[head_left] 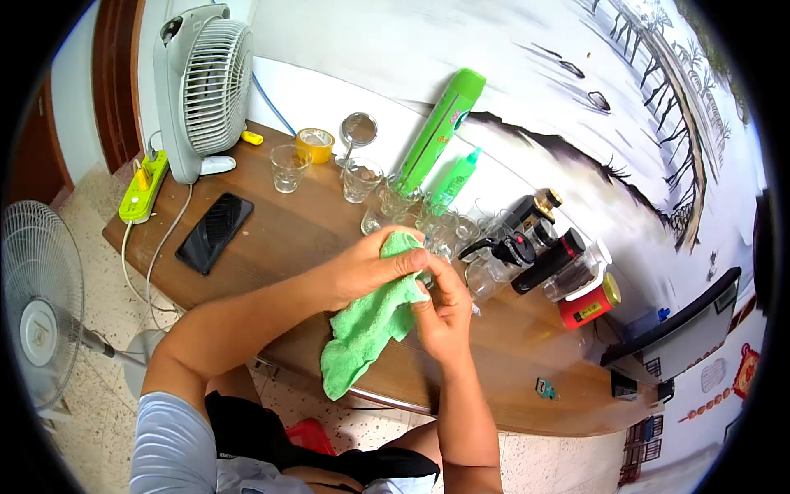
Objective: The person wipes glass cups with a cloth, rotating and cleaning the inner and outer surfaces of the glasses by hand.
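Short sleeve (173,440), pale blue-grey, lower left of the frame; soft creases, fabric looks smooth, ends above the elbow. More pale cloth (259,477) at bottom centre, same tone, bunched; small light patch at lower right of it. Black garment (259,428) over the lap, loose, plain, folded, thin dark edge at the bottom; type unclear. Both forearms bare. Left hand (370,267) and right hand (446,317) bare, nails short. Right sleeve out of frame.

A home, by the household fan (217,86), painted wall (527,74) and wooden table (280,230).
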A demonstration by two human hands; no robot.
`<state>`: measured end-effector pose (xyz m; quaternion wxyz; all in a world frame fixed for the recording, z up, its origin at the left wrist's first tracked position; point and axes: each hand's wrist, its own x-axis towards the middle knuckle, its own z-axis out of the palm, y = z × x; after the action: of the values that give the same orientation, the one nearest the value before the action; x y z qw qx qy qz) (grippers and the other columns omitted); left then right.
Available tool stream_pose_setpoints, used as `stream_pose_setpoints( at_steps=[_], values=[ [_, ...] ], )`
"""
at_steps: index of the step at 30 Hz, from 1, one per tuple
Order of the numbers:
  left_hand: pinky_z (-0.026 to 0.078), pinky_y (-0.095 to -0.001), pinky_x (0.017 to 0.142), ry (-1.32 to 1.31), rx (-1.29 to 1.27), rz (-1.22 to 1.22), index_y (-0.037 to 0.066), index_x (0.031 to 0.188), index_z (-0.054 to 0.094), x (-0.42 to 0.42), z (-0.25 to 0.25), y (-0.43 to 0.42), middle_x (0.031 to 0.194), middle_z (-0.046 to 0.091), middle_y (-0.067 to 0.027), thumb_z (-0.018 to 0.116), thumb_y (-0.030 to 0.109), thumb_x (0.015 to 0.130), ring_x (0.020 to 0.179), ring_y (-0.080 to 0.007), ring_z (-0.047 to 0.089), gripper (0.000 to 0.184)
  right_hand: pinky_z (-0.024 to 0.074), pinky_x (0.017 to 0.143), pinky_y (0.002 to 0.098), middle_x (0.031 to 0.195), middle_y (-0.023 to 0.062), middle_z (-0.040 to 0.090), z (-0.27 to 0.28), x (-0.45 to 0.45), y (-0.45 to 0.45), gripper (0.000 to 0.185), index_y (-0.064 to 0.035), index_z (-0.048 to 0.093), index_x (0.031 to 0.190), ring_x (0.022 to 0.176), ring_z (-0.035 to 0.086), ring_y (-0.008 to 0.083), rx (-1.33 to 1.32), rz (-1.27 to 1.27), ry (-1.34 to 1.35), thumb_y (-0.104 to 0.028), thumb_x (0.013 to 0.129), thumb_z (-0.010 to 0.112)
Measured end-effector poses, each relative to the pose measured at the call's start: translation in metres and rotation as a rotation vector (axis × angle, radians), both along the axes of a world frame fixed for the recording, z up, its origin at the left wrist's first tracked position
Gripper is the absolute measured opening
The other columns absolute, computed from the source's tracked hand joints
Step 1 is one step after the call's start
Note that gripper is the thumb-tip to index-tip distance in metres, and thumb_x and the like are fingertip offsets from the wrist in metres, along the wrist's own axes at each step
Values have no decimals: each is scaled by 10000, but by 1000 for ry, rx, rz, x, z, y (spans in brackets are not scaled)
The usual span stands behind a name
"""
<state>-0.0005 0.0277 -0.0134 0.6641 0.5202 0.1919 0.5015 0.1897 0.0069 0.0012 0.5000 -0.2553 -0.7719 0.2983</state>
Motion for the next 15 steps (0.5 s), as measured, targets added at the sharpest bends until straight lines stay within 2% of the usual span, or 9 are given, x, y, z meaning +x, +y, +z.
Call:
stream_pose_setpoints(
  at_steps=[1, 3, 4, 6, 9, 11, 12, 15],
  values=[
    [565, -352, 971, -36, -88, -44, 40, 1538, 416, -1, 5, -2, 1265, 631, -109, 650, 467, 1065, 1156, -152, 636, 679, 436, 1136, 395, 1276, 143, 653, 3, -1, -2, 407, -2, 635, 1361, 1180, 623, 255, 16, 11, 23, -64, 965, 704],
    [561, -399, 1045, -138, -165, -179, 25, 1529, 437, -5, 11, -3, 1347, 625, -131, 585, 571, 1061, 1248, -202, 633, 734, 412, 1164, 396, 1364, 158, 614, 10, -6, -5, 464, 1, 598, 1409, 1273, 593, 271, 50, 39, 68, -84, 965, 708],
    [556, -411, 1064, -196, -192, -214, 27, 1526, 446, -4, 7, 2, 1365, 621, -133, 555, 599, 1063, 1267, -213, 631, 743, 389, 1180, 403, 1440, 173, 564, 8, -3, -2, 531, 4, 553, 1451, 1366, 543, 298, 48, 86, 80, -122, 965, 726],
    [539, -434, 1100, -258, -244, -204, 53, 1517, 481, -3, 8, 2, 1406, 618, -132, 458, 677, 1067, 1290, -233, 626, 769, 381, 1186, 409, 1441, 178, 568, 4, 0, 1, 544, 3, 547, 1455, 1366, 541, 303, 46, 53, 55, -156, 971, 739],
    [547, -434, 1091, -364, -278, -237, 74, 1513, 488, -5, 9, 3, 1389, 626, -125, 438, 702, 1060, 1271, -229, 635, 775, 362, 1197, 419, 1444, 183, 568, 4, 2, 4, 469, -3, 599, 1379, 1365, 537, 303, 46, 54, 17, -198, 983, 759],
    [547, -421, 1081, -350, -235, -257, 66, 1523, 471, -6, 5, 8, 1372, 630, -124, 510, 644, 1066, 1268, -217, 633, 738, 360, 1197, 424, 1439, 184, 567, 2, 4, 7, 425, -8, 628, 1331, 1365, 534, 297, 57, 63, 11, -201, 981, 771],
    [547, -415, 1076, -341, -214, -265, 62, 1528, 463, -7, 7, 8, 1363, 631, -123, 546, 616, 1069, 1266, -210, 632, 724, 359, 1203, 441, 1363, 153, 629, 3, 1, 3, 372, -7, 649, 1266, 1331, 568, 278, -5, 65, 88, -143, 948, 788],
    [546, -374, 1037, 115, 191, 82, 44, 1532, 446, -10, 14, -3, 1317, 639, -109, 693, 456, 1049, 1254, -176, 618, 681, 393, 1186, 443, 1254, 133, 690, -8, 11, 13, 373, -9, 648, 1248, 1258, 621, 278, -31, 47, 43, -66, 904, 779]
  ],
)
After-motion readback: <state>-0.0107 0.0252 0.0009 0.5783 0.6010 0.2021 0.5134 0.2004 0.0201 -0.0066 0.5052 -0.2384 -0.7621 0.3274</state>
